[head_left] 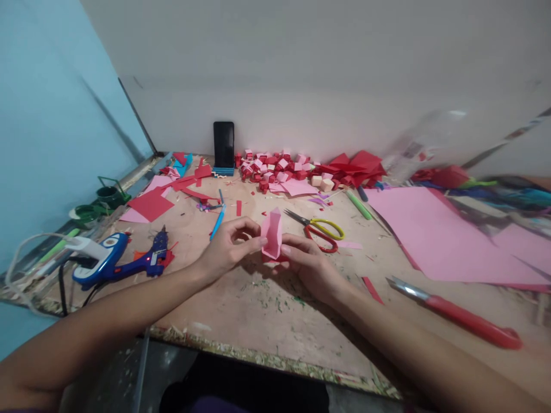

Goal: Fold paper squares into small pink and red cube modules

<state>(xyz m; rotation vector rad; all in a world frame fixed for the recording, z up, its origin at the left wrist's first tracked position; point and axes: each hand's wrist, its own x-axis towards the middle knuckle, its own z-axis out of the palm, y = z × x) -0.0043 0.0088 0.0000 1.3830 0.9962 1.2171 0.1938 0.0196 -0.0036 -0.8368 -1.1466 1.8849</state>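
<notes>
Between my two hands is a small folded pink paper piece (272, 232), held upright over the table with its hollow side toward me. My left hand (235, 244) pinches its left edge between thumb and fingers. On the other side, my right hand (307, 261) grips the lower right edge, its fingers partly behind the paper. A bit of red paper (275, 258) shows just under the pink piece; I cannot tell whether it is attached. Just beyond my right hand lie scissors (318, 227) with one yellow and one red handle loop.
At left lies a blue glue gun (150, 255) beside a power strip (101, 261). A phone (224, 143) stands at the back near a heap of pink and red paper cubes (275, 166). Large pink sheets (430, 235) and a red-handled knife (469, 315) lie at right.
</notes>
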